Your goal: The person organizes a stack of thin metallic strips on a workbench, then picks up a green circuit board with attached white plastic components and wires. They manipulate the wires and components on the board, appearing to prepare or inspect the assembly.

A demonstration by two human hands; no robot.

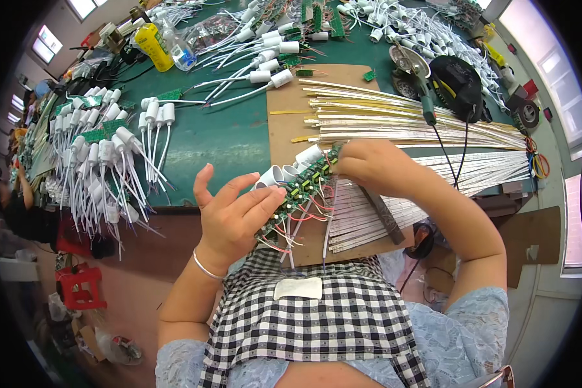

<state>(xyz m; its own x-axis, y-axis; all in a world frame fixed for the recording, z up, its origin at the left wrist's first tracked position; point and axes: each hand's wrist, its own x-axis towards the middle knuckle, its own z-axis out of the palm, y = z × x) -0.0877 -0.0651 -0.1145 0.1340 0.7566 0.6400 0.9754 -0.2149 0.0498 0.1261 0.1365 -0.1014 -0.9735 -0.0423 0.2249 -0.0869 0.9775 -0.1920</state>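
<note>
The left hand [236,216] cradles a row of green circuit boards [297,191] on its loosely spread fingers; white caps and thin red wires hang off it. It looks light, stiff but fragile: best held by the edges. The right hand [368,165] pinches the far end, fingers closed.

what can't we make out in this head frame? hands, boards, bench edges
- Right hand: fingertips curl under the row of green circuit boards, so its grip is hidden.
- Left hand: palm side is turned away; contact with the boards is unclear.
- Board components: too small to identify.
- Pile of white capped leads: tangled, uncountable.
- Bench far edge: cut off by the fisheye rim.
- Soldering iron: tip not distinguishable.
</note>
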